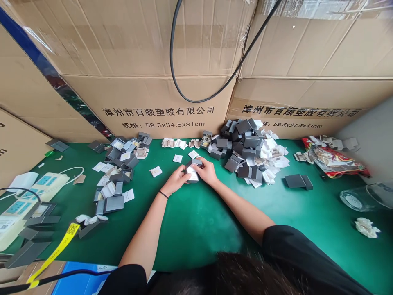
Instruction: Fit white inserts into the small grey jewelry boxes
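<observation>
Both my hands meet over the middle of the green table [196,229], fingers wrapped round one small dark grey box [194,163] with a white piece at its front. My left hand [178,179] grips its left side, thumb on the white part. On the other side my right hand [207,170] holds it, with its thumb on top. The fingers partly hide the box, so I cannot tell what is inside. Just behind lie small white cards [193,154], and a white packet [156,171] rests left of my left hand.
Grey boxes [251,141] and crumpled white paper [272,153] are heaped at the right; more grey boxes [114,203] lie left. A power strip [33,198], a red snack bag [334,159] and a clear cup [365,197] stand outward. Cartons [147,94] wall the back; a black cable [173,61] hangs before them.
</observation>
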`<state>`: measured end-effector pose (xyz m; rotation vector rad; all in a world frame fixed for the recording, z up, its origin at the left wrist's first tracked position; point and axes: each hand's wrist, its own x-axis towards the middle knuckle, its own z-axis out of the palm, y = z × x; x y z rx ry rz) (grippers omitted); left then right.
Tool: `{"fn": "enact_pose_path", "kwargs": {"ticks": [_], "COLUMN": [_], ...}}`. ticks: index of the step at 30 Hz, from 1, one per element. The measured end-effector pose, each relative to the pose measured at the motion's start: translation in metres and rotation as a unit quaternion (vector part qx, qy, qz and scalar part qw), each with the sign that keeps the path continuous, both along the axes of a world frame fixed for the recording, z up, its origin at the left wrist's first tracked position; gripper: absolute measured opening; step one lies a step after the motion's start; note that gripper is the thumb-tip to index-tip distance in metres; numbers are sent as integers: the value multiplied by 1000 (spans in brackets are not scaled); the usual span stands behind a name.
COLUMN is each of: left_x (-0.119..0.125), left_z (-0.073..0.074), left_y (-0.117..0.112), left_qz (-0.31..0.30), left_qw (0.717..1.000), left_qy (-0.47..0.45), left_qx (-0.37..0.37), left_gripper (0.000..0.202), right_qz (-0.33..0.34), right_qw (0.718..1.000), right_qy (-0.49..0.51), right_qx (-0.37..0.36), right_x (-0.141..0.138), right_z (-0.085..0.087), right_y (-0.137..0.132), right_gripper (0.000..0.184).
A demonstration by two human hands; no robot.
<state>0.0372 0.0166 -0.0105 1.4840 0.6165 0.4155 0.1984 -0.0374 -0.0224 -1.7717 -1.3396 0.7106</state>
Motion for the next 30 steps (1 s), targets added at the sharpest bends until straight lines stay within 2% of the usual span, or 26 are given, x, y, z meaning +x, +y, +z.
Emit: {"fn": "enact_pose_path", "kwargs": {"ticks": [6, 10, 14, 17, 18, 20, 22, 24, 26, 30], "left_x": [-2, 0, 2, 4, 5, 6, 6, 5, 4, 2], "left_z": [-1, 0, 6, 6, 4, 1, -3, -6, -10, -17], "left_y": [1, -2, -8, -9, -8, -6, -4, -2, -1, 1], "left_qz": [-13, -3, -1, 21, 43, 86, 103, 98, 84, 79], "left_qw": [1000, 1000, 998, 993, 993, 991, 980, 962, 948, 920], "left_qy": [-12, -20, -32, -71, -87, -99, -80, -43, -24, -31], "left_qx": [13, 0, -55, -86, -67, 22, 149, 253, 305, 382], "left_gripper": [39, 39, 41, 44, 46, 57, 62, 55, 46, 46], "right_qz": [12, -18, -27, -46, -56, -51, 0, 62, 98, 113], "right_qw": [997, 998, 998, 996, 994, 989, 983, 976, 969, 964], "right_qy": [-48, -35, -20, 36, 70, 138, 186, 208, 224, 237], "right_qx": [56, 53, 61, 69, 63, 34, -1, -23, -35, -42], "right_x": [-1, -3, -7, -8, -8, -6, -5, -4, -3, -3], "right_z": [2, 0, 3, 6, 7, 7, 6, 5, 4, 0], "right_y": [-6, -4, -5, -5, -4, 0, 2, 3, 2, 1], "right_gripper": [60, 54, 55, 60, 63, 63, 62, 65, 70, 73]}}
